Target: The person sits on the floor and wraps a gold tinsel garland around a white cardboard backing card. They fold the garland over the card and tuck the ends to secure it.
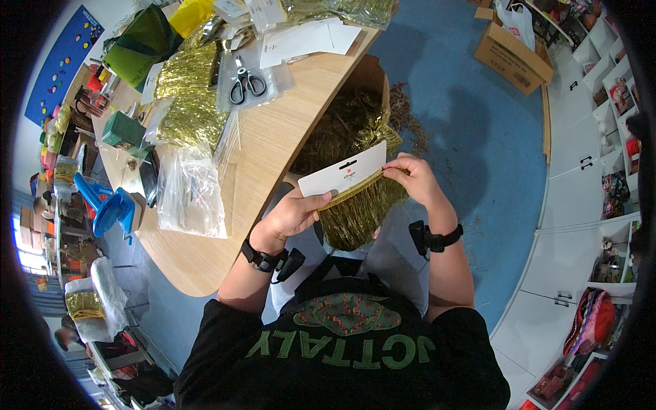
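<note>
Over my lap hangs a gold tinsel fringe [353, 220] with a yellow braided top band. A white header card [346, 169] with a hang slot and some writing lies along that band. My left hand [297, 212] pinches the card's lower left corner and the band together, thumb on top. At the far end, my right hand [412, 177] grips the band near the card's right corner between thumb and fingers. The strands fall below the band, and their lower ends are partly hidden. Each wrist wears a black strap with a small device.
Left, the wooden table [261, 138] carries scissors [246, 84], gold tinsel packs [189, 113], white cards [312, 41], plastic bags [192, 195] and a blue tape dispenser [110, 207]. Beneath its edge stands an open box [376, 77] of tinsel. A cardboard box [512, 56] sits by the cabinets [558, 205].
</note>
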`<move>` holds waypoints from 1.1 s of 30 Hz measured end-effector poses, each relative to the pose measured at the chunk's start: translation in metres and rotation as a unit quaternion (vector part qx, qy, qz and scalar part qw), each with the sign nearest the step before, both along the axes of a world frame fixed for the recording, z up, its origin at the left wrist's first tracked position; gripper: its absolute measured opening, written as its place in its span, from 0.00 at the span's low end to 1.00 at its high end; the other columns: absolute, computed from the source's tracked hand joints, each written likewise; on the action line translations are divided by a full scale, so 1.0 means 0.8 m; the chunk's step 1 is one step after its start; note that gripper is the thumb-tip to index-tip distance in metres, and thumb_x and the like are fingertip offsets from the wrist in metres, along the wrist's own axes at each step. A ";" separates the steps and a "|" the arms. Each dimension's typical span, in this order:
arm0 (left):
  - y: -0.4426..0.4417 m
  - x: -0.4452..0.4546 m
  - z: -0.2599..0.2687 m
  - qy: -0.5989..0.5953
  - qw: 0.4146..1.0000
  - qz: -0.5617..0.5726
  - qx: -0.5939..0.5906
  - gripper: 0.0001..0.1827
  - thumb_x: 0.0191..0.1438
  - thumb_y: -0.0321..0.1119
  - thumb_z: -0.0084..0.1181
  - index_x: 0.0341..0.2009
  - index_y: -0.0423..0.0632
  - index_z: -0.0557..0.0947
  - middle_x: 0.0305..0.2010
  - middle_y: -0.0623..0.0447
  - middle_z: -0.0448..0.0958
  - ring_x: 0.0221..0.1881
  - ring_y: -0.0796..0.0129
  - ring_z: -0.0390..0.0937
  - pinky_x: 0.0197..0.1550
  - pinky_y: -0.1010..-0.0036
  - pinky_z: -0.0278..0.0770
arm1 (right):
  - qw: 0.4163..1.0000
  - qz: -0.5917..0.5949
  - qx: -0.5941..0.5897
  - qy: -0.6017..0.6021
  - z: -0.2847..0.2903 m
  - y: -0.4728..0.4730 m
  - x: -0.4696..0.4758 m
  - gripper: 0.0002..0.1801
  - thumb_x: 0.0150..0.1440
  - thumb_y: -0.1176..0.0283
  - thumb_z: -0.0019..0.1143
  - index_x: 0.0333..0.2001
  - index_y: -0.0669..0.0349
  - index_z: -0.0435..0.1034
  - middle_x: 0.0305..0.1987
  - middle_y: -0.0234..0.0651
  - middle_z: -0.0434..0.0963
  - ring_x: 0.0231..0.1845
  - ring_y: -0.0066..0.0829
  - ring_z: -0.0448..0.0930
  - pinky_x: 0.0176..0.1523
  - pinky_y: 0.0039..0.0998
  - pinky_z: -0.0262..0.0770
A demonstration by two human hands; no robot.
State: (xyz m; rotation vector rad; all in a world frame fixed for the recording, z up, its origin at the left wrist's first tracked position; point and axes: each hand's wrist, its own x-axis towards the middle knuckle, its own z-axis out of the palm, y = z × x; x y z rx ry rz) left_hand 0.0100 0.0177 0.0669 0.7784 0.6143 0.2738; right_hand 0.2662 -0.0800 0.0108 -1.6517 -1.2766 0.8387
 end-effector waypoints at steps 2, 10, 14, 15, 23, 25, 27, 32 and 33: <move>0.002 -0.002 -0.006 0.006 1.000 -0.006 0.002 0.21 0.61 0.30 0.51 0.57 0.37 0.69 0.46 0.53 0.78 0.38 0.80 0.77 0.29 0.91 0.75 | 1.000 0.001 0.005 0.007 -0.006 -0.001 0.001 0.09 0.57 0.71 0.60 0.38 0.66 0.77 0.30 0.31 0.72 0.31 0.25 0.72 0.37 0.29 0.69; 0.013 -0.003 -0.039 -0.086 0.996 -0.024 -0.002 0.24 0.60 0.22 0.48 0.61 0.31 0.64 0.62 0.40 0.67 0.64 0.56 0.65 0.62 0.68 0.68 | 0.993 -0.002 0.037 0.111 -0.020 -0.006 0.000 0.08 0.57 0.72 0.60 0.36 0.67 0.77 0.28 0.29 0.70 0.30 0.23 0.70 0.38 0.28 0.68; 0.024 0.006 -0.049 0.068 0.993 0.032 0.092 0.27 0.59 0.25 0.53 0.61 0.34 0.63 0.56 0.44 0.72 0.55 0.62 0.71 0.56 0.71 0.71 | 0.993 -0.083 0.065 0.061 -0.008 -0.017 -0.006 0.05 0.56 0.78 0.59 0.33 0.71 0.75 0.25 0.26 0.67 0.25 0.18 0.64 0.30 0.24 0.61; 0.020 0.018 -0.056 0.045 0.988 0.086 0.123 0.28 0.58 0.25 0.54 0.61 0.34 0.62 0.56 0.45 0.71 0.55 0.64 0.71 0.58 0.72 0.69 | 0.989 -0.122 0.077 0.032 -0.004 -0.019 -0.009 0.06 0.55 0.77 0.61 0.30 0.71 0.75 0.24 0.27 0.68 0.24 0.19 0.65 0.29 0.24 0.62; -0.058 0.098 -0.074 -0.118 0.962 0.186 0.160 0.41 0.55 0.20 0.57 0.66 0.41 0.47 0.62 0.45 0.60 0.60 0.63 0.62 0.59 0.71 0.66 | 0.944 -0.186 0.185 -0.198 0.001 -0.027 -0.083 0.04 0.51 0.75 0.60 0.31 0.64 0.75 0.27 0.40 0.70 0.28 0.40 0.73 0.29 0.38 0.67; -0.067 0.109 -0.075 -0.121 0.963 0.222 0.093 0.28 0.60 0.24 0.52 0.62 0.41 0.57 0.53 0.50 0.69 0.49 0.69 0.69 0.49 0.72 0.71 | 0.928 -0.140 0.222 -0.265 -0.005 -0.025 -0.108 0.04 0.50 0.78 0.56 0.32 0.64 0.73 0.29 0.41 0.69 0.31 0.44 0.72 0.32 0.41 0.69; -0.063 0.114 -0.081 -0.032 0.959 0.282 0.019 0.19 0.63 0.30 0.48 0.56 0.41 0.64 0.44 0.53 0.70 0.41 0.72 0.68 0.42 0.72 0.72 | 0.921 -0.128 0.233 -0.286 -0.008 -0.024 -0.126 0.05 0.47 0.80 0.55 0.32 0.64 0.73 0.29 0.41 0.68 0.33 0.45 0.72 0.36 0.43 0.70; -0.041 0.091 -0.106 0.038 0.962 0.225 0.152 0.15 0.64 0.28 0.44 0.54 0.38 0.69 0.45 0.52 0.71 0.42 0.71 0.68 0.45 0.73 0.71 | 0.944 -0.085 0.205 -0.246 -0.010 -0.027 -0.119 0.08 0.46 0.78 0.63 0.33 0.64 0.75 0.29 0.39 0.71 0.30 0.40 0.75 0.33 0.35 0.72; -0.036 0.085 -0.107 0.092 0.953 0.195 0.215 0.15 0.64 0.26 0.44 0.55 0.37 0.69 0.47 0.51 0.71 0.44 0.70 0.68 0.48 0.72 0.71 | 0.948 -0.093 0.202 -0.228 -0.010 -0.029 -0.114 0.08 0.46 0.77 0.64 0.33 0.65 0.76 0.28 0.39 0.72 0.29 0.39 0.75 0.32 0.35 0.72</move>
